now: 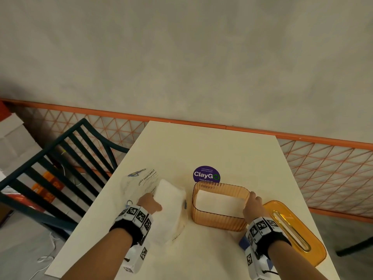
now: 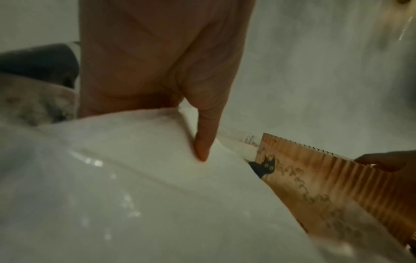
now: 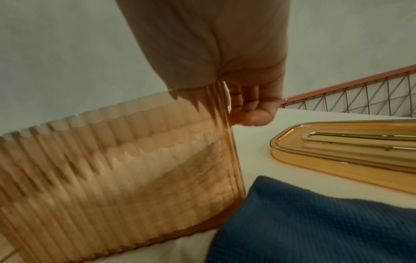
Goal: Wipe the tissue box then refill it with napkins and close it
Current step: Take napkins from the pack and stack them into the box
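We are standing over a cream table point(image 1: 201, 150) and both hands are down on the work. Our right hand point(image 1: 252, 205) has the right end wall of the amber ribbed tissue box point(image 1: 218, 221): in the right wrist view the fingers point(image 3: 243, 99) curl down outside the wall while the rest of the hand sits over the rim, so the wall is pinched between them. The box stands upright and open-topped near the middle of the table, and a low layer of white napkins point(image 1: 220, 201) already lies flat inside it.

Over on the left, our left hand point(image 1: 150, 203) is on the pack of napkins point(image 1: 171, 201), a white stack in clear printed plastic wrap lying just beside the box. The left wrist view shows the thumb point(image 2: 202, 138) pressed down on top of the stack; the other fingers are hidden behind it, so we cannot tell whether they close underneath.

The amber lid point(image 1: 292, 231), slot facing up, lies flat on the table to the right of the box, just behind our right wrist. A blue cloth point(image 3: 315, 222) sits bunched against the near right corner of the box. Beyond the box, a round purple ClayGo sticker point(image 1: 206, 174) is stuck to the tabletop. A dark slatted chair point(image 1: 60, 168) stands off the table's left edge.
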Demonstrator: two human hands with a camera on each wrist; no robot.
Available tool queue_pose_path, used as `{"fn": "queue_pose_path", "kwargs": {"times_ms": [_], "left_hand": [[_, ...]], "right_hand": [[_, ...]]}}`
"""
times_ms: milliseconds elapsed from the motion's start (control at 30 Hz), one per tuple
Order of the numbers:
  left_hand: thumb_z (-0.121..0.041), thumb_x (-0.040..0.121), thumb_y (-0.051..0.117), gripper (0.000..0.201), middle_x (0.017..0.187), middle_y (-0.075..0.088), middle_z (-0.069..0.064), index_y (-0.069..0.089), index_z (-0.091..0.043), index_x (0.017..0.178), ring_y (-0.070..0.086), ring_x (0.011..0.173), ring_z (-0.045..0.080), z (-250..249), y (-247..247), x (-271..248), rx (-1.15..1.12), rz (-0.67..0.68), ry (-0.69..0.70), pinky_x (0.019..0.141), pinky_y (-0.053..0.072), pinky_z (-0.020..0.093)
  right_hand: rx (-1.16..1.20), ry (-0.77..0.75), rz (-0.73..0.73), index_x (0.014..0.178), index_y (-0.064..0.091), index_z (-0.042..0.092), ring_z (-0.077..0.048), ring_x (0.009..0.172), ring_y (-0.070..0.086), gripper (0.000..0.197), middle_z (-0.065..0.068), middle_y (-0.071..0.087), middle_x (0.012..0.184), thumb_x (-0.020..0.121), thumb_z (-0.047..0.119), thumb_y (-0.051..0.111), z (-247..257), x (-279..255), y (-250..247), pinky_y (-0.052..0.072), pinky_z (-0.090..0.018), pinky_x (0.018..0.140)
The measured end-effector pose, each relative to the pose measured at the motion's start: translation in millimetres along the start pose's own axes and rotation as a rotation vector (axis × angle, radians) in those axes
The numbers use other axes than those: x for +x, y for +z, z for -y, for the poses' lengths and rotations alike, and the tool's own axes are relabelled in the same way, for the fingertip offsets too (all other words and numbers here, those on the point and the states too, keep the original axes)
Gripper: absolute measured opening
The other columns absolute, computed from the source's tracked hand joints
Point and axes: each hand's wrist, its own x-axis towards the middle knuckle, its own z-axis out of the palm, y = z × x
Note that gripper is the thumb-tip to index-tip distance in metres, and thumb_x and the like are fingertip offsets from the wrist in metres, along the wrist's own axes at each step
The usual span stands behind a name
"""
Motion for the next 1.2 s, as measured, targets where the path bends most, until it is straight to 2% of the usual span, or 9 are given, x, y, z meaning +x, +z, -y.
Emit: {"fn": "queue_pose_path", "kwargs": {"times_ms": [133,267,400,533,633,800,900,1000,1200], "left_hand": [[-0.018,0.083,0.068,0.058,0.137,0.052,0.011,0.045,-0.005,0.135,0.047,0.128,0.027,0.9,-9.2,-5.0,-0.138,0.136,0.093,0.108,0.036,0.033],[-0.021,0.082,0.068,0.062,0.142,0.047,0.005,0.042,-0.013,0.138,0.041,0.132,0.026,2.6,-33.2,-21.1,-0.210,0.126,0.206,0.114,0.030,0.040],[-0.010,0.085,0.065,0.049,0.123,0.061,0.007,0.049,-0.013,0.131,0.058,0.108,0.023,-12.8,-68.4,-51.7,-0.400,0.258,0.279,0.088,0.050,0.030],[-0.012,0.086,0.063,0.043,0.114,0.064,0.001,0.050,-0.018,0.127,0.061,0.100,0.017,-47.7,-83.3,-78.2,-0.421,0.356,0.394,0.080,0.051,0.025],[-0.010,0.087,0.062,0.044,0.118,0.063,0.001,0.049,-0.022,0.128,0.060,0.107,0.019,-71.2,-79.6,-90.7,-0.428,0.481,0.449,0.087,0.051,0.028],[-0.015,0.074,0.067,0.049,0.120,0.063,0.005,0.054,-0.023,0.120,0.059,0.114,0.026,-73.2,-72.8,-88.0,-0.530,0.528,0.452,0.100,0.047,0.040],[-0.012,0.074,0.067,0.042,0.114,0.065,0.005,0.057,-0.022,0.114,0.062,0.105,0.024,-62.3,-71.3,-81.5,-0.638,0.533,0.433,0.097,0.048,0.041],[-0.013,0.070,0.065,0.051,0.112,0.066,0.010,0.055,-0.014,0.120,0.063,0.100,0.027,-50.9,-68.9,-73.1,-0.865,0.524,0.388,0.095,0.049,0.043],[-0.014,0.073,0.060,0.033,0.094,0.073,0.009,0.067,-0.009,0.105,0.071,0.083,0.022,-40.7,-62.1,-69.2,-1.123,0.587,0.344,0.082,0.054,0.036]], "right_hand": [[0.015,0.003,0.003,0.137,0.026,0.007,-0.034,0.112,0.056,0.048,-0.016,0.042,0.133,0.092,0.001,0.043,1.2,-1.2,-0.3,0.051,-0.037,0.086],[-0.010,-0.028,0.022,0.138,0.028,0.008,-0.034,0.116,0.051,0.045,-0.016,0.038,0.134,0.095,0.011,0.042,1.2,-4.9,-17.1,0.047,-0.037,0.091],[0.142,-0.301,-0.149,0.141,0.031,0.010,-0.032,0.121,0.044,0.052,-0.018,0.042,0.133,0.095,0.028,0.047,20.9,-12.1,-55.0,0.040,-0.041,0.100],[0.464,-0.511,0.166,0.138,0.037,0.022,-0.018,0.111,0.055,0.053,-0.003,0.056,0.125,0.092,0.047,0.045,80.1,-42.3,-92.8,0.044,-0.031,0.092],[0.448,-0.569,0.368,0.127,0.051,0.022,-0.018,0.106,0.059,0.048,0.001,0.061,0.120,0.087,0.050,0.053,105.5,-59.7,-104.3,0.047,-0.032,0.093],[0.573,-0.497,0.439,0.119,0.053,0.022,-0.018,0.099,0.063,0.041,0.002,0.064,0.112,0.085,0.043,0.060,100.3,-62.4,-104.3,0.055,-0.036,0.087],[0.637,-0.403,0.363,0.122,0.046,0.025,-0.018,0.091,0.066,0.046,0.004,0.063,0.102,0.088,0.056,0.046,86.7,-61.2,-106.3,0.056,-0.038,0.084],[0.791,-0.264,0.347,0.116,0.052,0.017,-0.025,0.080,0.069,0.057,-0.009,0.068,0.099,0.089,0.063,0.031,75.6,-61.0,-109.3,0.055,-0.038,0.074],[0.925,-0.181,0.581,0.108,0.058,0.003,-0.037,0.078,0.070,0.068,-0.022,0.071,0.095,0.091,0.061,0.029,76.8,-75.9,-88.2,0.057,-0.042,0.075]]}}
